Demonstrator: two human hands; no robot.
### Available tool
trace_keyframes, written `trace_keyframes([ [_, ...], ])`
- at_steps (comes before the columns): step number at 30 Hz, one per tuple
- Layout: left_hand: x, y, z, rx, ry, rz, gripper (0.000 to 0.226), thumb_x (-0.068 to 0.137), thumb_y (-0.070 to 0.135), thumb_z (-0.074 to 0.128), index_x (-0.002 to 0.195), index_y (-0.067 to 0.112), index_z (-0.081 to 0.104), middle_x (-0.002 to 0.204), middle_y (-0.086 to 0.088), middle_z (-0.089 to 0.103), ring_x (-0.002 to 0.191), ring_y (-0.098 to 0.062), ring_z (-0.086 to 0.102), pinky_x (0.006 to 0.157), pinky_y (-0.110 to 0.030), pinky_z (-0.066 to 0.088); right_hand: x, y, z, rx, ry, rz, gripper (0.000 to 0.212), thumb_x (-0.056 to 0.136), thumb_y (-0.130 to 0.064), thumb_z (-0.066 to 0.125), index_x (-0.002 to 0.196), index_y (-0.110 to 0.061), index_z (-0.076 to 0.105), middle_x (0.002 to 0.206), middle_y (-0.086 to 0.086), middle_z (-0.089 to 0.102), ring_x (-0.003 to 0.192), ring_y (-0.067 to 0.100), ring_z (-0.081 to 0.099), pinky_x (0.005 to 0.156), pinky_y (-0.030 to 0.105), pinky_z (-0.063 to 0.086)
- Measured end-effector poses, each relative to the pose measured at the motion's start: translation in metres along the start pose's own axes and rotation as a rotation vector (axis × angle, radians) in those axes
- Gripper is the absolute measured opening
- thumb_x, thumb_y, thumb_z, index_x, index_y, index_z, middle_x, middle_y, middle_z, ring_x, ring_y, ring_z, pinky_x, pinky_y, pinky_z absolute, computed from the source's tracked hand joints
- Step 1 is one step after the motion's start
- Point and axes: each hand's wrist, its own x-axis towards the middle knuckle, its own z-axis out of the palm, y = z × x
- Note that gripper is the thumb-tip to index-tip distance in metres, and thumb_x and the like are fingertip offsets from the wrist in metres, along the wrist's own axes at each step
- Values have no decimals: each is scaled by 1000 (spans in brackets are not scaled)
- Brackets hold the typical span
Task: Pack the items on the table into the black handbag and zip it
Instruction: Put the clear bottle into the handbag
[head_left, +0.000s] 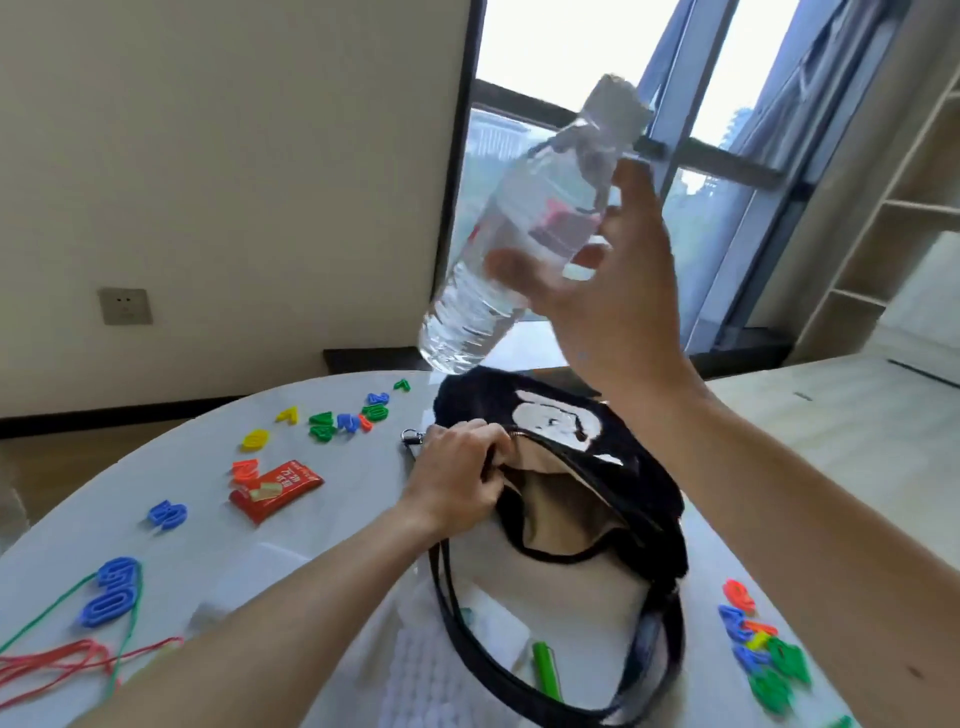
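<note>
water bottle (524, 228) label blurred; red packet (278, 488) print unreadable; handbag (657, 501) strap cut off at bottom edge.

Round white table (337, 525), open black handbag (655, 493), red snack packet (275, 489), scattered plastic numbers (332, 422), red and green strings (52, 667), green tube (546, 673)

The black fuzzy handbag (655, 506) gapes open, with only the left hand (457, 480) gripping its left rim crowding that side. Open air lies between the opening and the tilted clear plastic water bottle (519, 234) held above; the black strap (442, 590) loops over the white table (353, 457) in front.
</note>
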Motion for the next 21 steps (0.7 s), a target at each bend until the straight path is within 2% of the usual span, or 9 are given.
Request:
trace_keyframes([
  [3,13,9,-3,-52,-37,-9,22,75,11,64,92,23,66,93,9,66,90,-14,63,87,-40,49,-27,27,-59,-42,100,48,77,73,-31,91,134,-15,47,124,-9,66,106,4,69,86,23,57],
  [6,25,14,-9,-75,-51,22,24,72,6,62,92,18,65,93,5,66,89,-16,62,86,-43,50,-63,52,-87,-43,125,43,68,72,-26,89,125,-16,48,116,-9,68,107,6,69,82,19,56],
  [10,36,25,-12,-59,-51,30,31,71,3,63,100,14,66,99,1,64,93,-18,60,86,-36,50,-110,87,-93,18,47,83,67,72,-14,90,126,-23,50,118,-15,69,110,5,68,72,16,59],
  [12,39,30,-14,-72,-49,36,33,71,0,64,102,13,66,104,0,64,96,-17,59,87,-30,49,-127,101,-86,-31,-5,92,71,71,-19,91,127,-34,50,115,-23,67,105,0,68,71,14,59],
  [14,41,34,-14,-71,-53,46,36,73,-2,64,105,12,65,108,-1,64,98,-15,57,88,-26,48,-138,113,-76,-102,-75,86,76,72,-28,90,130,-43,44,119,-22,64,109,4,67,77,20,61],
  [16,42,37,-14,-65,-61,50,38,74,-2,65,109,13,65,111,-1,63,96,-13,53,86,-20,43,-144,125,-66,-177,-136,28,73,75,-38,85,133,-37,40,125,-19,59,114,8,63,84,30,62],
  [18,41,38,-15,-61,-74,57,40,75,-1,67,112,12,64,112,0,62,96,-13,53,84,-17,40,-145,137,-60,-241,-171,-25,67,80,-48,75,132,-26,39,127,-10,59,111,16,65,81,40,62],
  [19,41,39,-15,-57,-77,60,40,75,-1,67,113,12,64,112,0,62,96,-14,55,83,-17,40,-143,142,-58,-298,-178,-43,64,82,-49,74,129,-22,39,128,-4,61,109,20,67,78,43,61],
  [21,39,39,-17,-52,-84,77,40,76,1,69,113,13,65,111,0,62,98,-17,57,83,-17,40,-136,152,-54,-465,-204,-105,58,82,-37,81,118,-18,40,130,4,63,107,27,68,70,45,59],
])
